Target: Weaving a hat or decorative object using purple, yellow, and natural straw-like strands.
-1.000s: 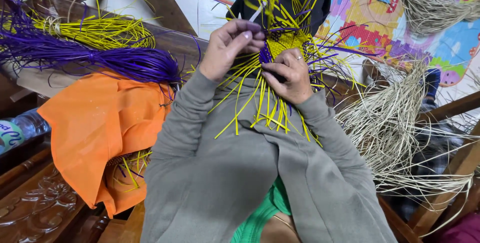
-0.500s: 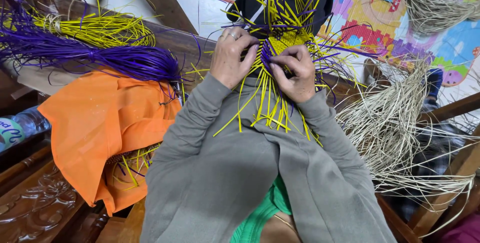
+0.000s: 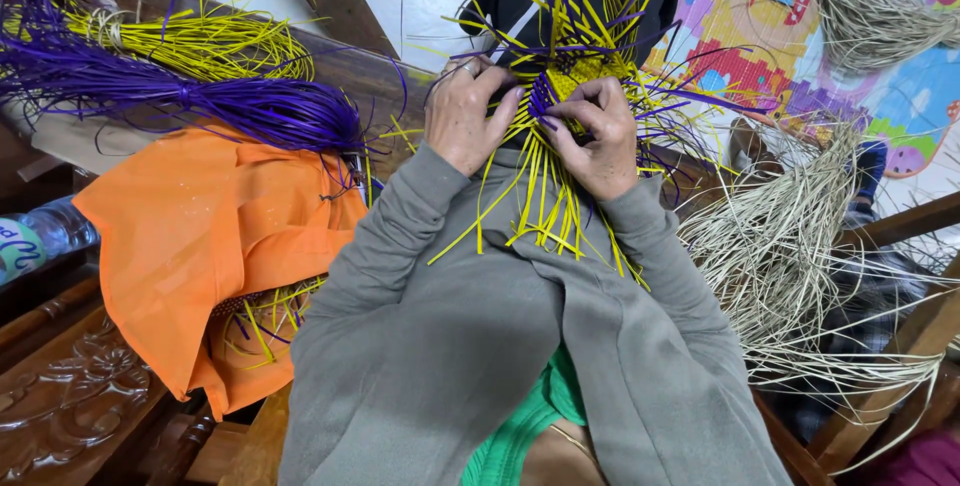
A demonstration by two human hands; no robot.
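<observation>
Carved dark wooden furniture point(image 3: 70, 396) frames the spot, with a bright patchwork play mat point(image 3: 800, 36) on the floor beyond and loose heaps of pale dry straw point(image 3: 790, 246) spilling over the right side. On the left lie a bundle of purple strips point(image 3: 200, 106) and a bundle of yellow strips point(image 3: 200, 44), both above a crumpled orange cloth point(image 3: 210, 236); a plastic bottle point(image 3: 40, 236) shows at the left edge.

Between the hands, raised above the lap, is the small woven piece point(image 3: 575, 76), a yellow and purple square with long loose strips fanning out all round it. A second ago the left hand point(image 3: 465, 121) was lifted with its fingers pinched high on a strand beside the weave. Now it has dropped and lies against the left flank of the piece, fingers curled loosely over the yellow strips there, holding them down rather than pulling. The right hand point(image 3: 600, 136) has shifted up slightly; its fingers point(image 3: 590, 96) are closed in a pinch on strands at the lower edge of the woven square, thumb pressing from beneath.

Judging from that, one strand has been drawn through and the hands are now tightening and bedding it in. Grey sleeves point(image 3: 420, 326) cover both arms.
</observation>
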